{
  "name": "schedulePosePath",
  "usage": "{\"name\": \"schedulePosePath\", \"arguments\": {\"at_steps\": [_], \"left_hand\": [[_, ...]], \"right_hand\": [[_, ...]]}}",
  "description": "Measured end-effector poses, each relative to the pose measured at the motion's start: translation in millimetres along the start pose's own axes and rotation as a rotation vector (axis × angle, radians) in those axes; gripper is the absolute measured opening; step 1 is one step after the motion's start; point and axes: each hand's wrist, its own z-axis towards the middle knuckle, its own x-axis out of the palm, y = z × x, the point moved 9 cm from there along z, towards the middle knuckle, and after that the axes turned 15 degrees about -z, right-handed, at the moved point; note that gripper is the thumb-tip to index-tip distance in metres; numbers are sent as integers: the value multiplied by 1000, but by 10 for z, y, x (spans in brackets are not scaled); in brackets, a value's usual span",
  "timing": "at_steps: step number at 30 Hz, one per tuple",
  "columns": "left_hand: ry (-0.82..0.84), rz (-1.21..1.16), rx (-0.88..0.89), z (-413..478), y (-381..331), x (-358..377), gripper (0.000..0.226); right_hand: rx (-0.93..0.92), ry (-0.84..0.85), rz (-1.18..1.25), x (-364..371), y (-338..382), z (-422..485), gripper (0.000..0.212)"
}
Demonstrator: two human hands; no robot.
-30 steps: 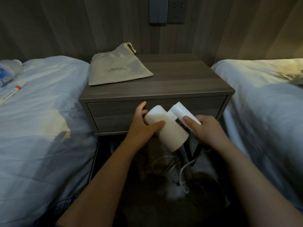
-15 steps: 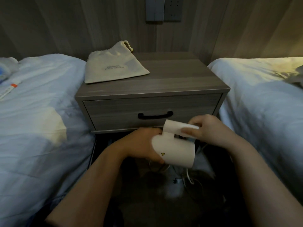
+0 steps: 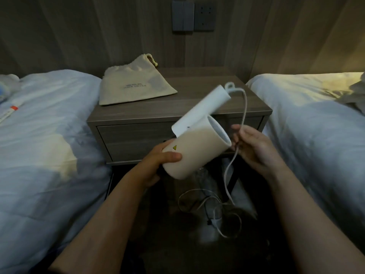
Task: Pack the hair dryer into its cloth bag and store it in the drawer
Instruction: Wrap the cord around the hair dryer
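Note:
A white hair dryer (image 3: 195,149) is held in front of the nightstand, its folded handle pointing up and to the right. My left hand (image 3: 158,161) grips the rear of its barrel. Its white cord (image 3: 244,113) runs from the handle tip down past my right hand (image 3: 254,149), whose fingers are loosely curled around the cord, and ends in loops on the floor. The beige cloth bag (image 3: 134,86) lies flat on the left of the nightstand top. The drawer (image 3: 130,141) is closed, and the dryer hides its handle.
The wooden nightstand (image 3: 197,107) stands between two beds with white bedding, the left bed (image 3: 43,145) and the right bed (image 3: 316,131). The cord and plug (image 3: 215,218) lie coiled on the dark floor below. Wall switches (image 3: 192,15) are mounted above.
The dryer was raised and turned so its handle points up and right. My right hand left the handle and now holds the cord. My left hand stays on the barrel.

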Motion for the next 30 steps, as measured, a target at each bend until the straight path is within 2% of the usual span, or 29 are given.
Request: {"name": "schedulePosePath", "arguments": {"at_steps": [3, 5, 8, 10, 13, 15, 17, 20, 22, 24, 27, 30], "left_hand": [[9, -267, 75, 1, -79, 38, 79], [-33, -420, 101, -10, -126, 27, 90], [-126, -518, 143, -34, -158, -41, 97], [-188, -505, 171, -45, -164, -77, 96], [-261, -432, 236, -62, -200, -127, 69], [-342, -307, 274, -90, -259, -172, 52], [-448, -120, 304, -142, -342, -226, 47], [-545, 287, 361, -207, -514, -216, 48], [-521, 602, 376, -225, -591, -144, 56], [-467, 858, 345, -205, -584, -84, 67], [-374, 1087, 243, -140, -461, -22, 76], [-296, 1200, 157, -118, -329, 36, 83]], "right_hand": [[44, -46, -66, 87, -160, 33, 21], [101, -62, -44, 159, -306, 34, 24], [216, -44, -102, 276, -517, -11, 22], [269, -29, -253, 328, -610, -53, 22], [176, -55, -796, 313, -555, -66, 29], [46, -47, -1142, 357, -442, -62, 35], [-15, 115, -1334, 499, -392, -96, 36], [1, 506, -1423, 777, -365, -304, 33], [10, 635, -1433, 861, -247, -441, 26], [-5, 679, -1407, 883, -76, -530, 20], [-40, 740, -1286, 888, 180, -669, 26], [-150, 650, -1259, 868, 366, -659, 27]]}}
